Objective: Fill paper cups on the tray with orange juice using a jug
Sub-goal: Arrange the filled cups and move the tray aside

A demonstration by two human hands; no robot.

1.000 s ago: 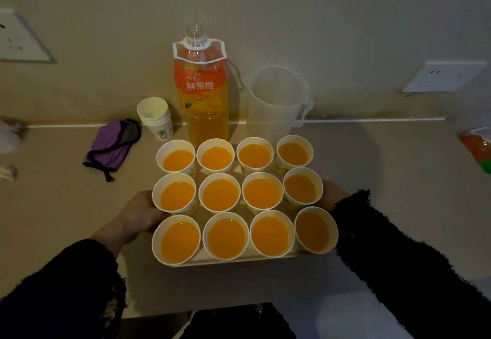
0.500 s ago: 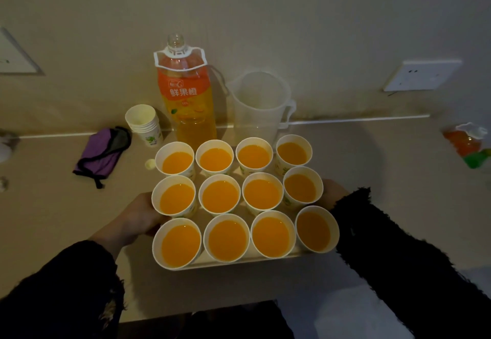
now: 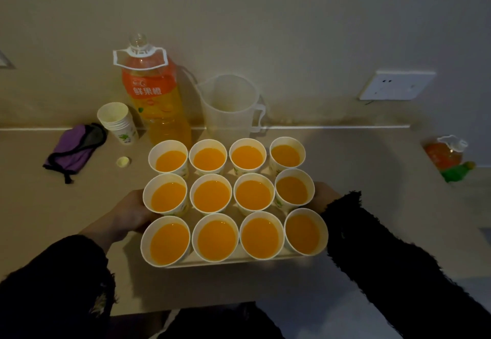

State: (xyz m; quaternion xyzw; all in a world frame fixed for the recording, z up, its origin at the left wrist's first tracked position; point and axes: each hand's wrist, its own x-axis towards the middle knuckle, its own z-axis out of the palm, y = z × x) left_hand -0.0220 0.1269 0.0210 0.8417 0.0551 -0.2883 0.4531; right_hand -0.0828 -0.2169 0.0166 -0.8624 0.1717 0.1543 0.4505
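Several white paper cups [image 3: 211, 196] full of orange juice stand in three rows on a white tray [image 3: 228, 261]. My left hand [image 3: 127, 212] grips the tray's left side and my right hand [image 3: 322, 195] grips its right side; the fingers of both are hidden under the cups and tray. Behind the tray, against the wall, stands an empty clear plastic jug [image 3: 230, 106]. To its left is an uncapped orange juice bottle [image 3: 156, 97], partly full.
A stack of spare paper cups [image 3: 118, 122] stands left of the bottle, with a purple pouch [image 3: 74, 147] and a small yellow cap [image 3: 123, 161] nearby. A second juice bottle [image 3: 446, 154] lies at the table's right edge. A wall socket [image 3: 396, 85] is at the right.
The view has shifted right, so the table items slide left in frame. Both hands keep their hold on the tray's sides; cups stay in place.
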